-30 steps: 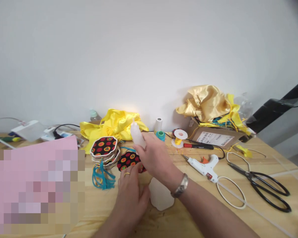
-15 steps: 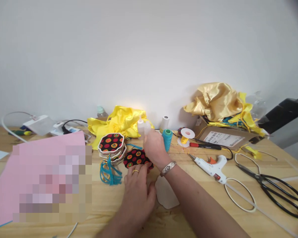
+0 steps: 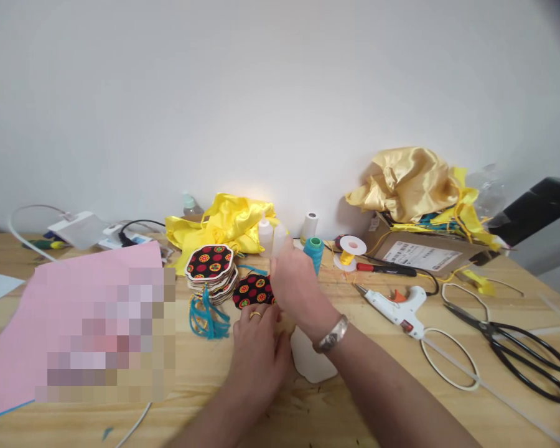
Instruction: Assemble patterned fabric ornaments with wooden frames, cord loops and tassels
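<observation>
My left hand [image 3: 257, 348], a ring on one finger, lies flat with its fingertips on a black fabric piece with red and yellow dots [image 3: 252, 289]. My right hand [image 3: 298, 286], a metal bracelet at the wrist, reaches past it with its back to the camera. Its fingertips are at a small white bottle [image 3: 279, 238] that stands beside a second white bottle [image 3: 265, 235]; whether they grip it is hidden. A white card shape [image 3: 310, 367] lies under my right wrist. A stack of the same patterned pieces [image 3: 210, 269] and a teal tassel [image 3: 208, 314] sit just to the left.
On the wooden table [image 3: 354, 410] are a teal thread spool [image 3: 313, 252], a white glue gun [image 3: 394, 305], black scissors [image 3: 508, 348], a white wire loop [image 3: 448, 359], a pink sheet [image 3: 74, 292], yellow cloth [image 3: 228, 223], and a cardboard box [image 3: 424, 252] topped with gold fabric.
My right hand carried the white bottle away from me and stood it next to the other bottle by the yellow cloth. My left hand stayed on the patterned piece.
</observation>
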### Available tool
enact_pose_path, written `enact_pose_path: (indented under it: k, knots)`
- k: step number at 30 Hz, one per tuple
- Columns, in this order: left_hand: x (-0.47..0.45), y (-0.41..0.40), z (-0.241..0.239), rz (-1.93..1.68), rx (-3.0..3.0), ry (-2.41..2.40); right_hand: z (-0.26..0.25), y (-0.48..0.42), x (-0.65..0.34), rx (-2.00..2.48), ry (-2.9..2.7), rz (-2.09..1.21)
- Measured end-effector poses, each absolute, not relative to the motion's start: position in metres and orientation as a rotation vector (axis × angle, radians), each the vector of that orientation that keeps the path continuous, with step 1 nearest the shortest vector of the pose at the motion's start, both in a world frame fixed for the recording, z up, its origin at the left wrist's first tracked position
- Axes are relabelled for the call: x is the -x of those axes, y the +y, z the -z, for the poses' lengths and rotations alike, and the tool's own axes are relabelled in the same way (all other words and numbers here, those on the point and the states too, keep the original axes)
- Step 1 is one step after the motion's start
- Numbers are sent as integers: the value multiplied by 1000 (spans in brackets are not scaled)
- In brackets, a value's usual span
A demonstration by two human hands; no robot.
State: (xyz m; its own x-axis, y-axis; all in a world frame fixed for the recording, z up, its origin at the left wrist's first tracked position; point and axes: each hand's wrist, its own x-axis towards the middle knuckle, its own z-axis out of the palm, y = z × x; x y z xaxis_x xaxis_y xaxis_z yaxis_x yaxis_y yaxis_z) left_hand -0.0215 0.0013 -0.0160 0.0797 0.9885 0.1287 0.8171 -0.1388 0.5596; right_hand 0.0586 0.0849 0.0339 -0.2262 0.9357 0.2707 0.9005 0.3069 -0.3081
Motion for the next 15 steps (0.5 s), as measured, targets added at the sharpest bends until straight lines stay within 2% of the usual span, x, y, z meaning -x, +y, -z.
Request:
enact_pose_path:
  k: [8, 15]
  knots:
    - [27, 7, 26, -969, -1976, 1996, -39, 42, -132, 1677, -2278, -201]
    - [25, 13, 32, -762, -2218, 2158, 2, 23, -170, 1435, -2169, -369]
